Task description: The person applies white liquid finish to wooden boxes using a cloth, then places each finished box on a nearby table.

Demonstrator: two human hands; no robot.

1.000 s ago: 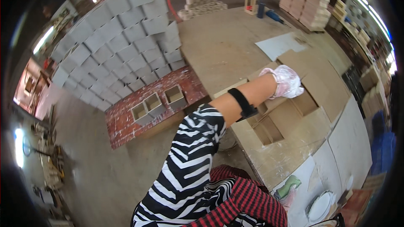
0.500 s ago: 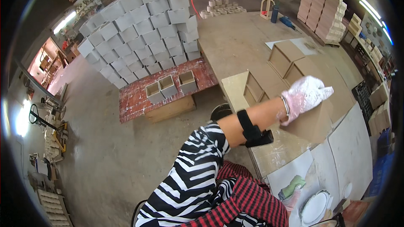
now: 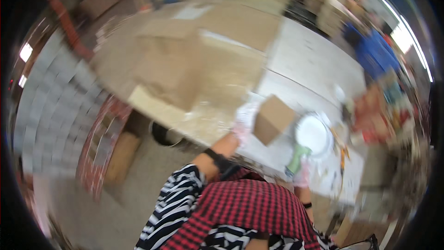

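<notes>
A white and pink work glove covers my left hand, which is blurred. It grips the left side of a small brown cardboard-coloured box over the white part of the table. My right hand, in a pinkish glove, is closed round a green object with a darker end; its kind is too smeared to tell. Just beyond the right hand stands a round tub of white paste, and the green object overlaps its near rim.
Brown open boxes stand on the table's left part. An orange-handled tool lies right of the tub. Grey boxes are stacked at far left, beside a red board bearing several boxes. A dark bucket sits below the table edge.
My view has swung to the right. My left hand has come back from the brown boxes toward me, and a brown box is now at it. The right hand still holds the green object.
</notes>
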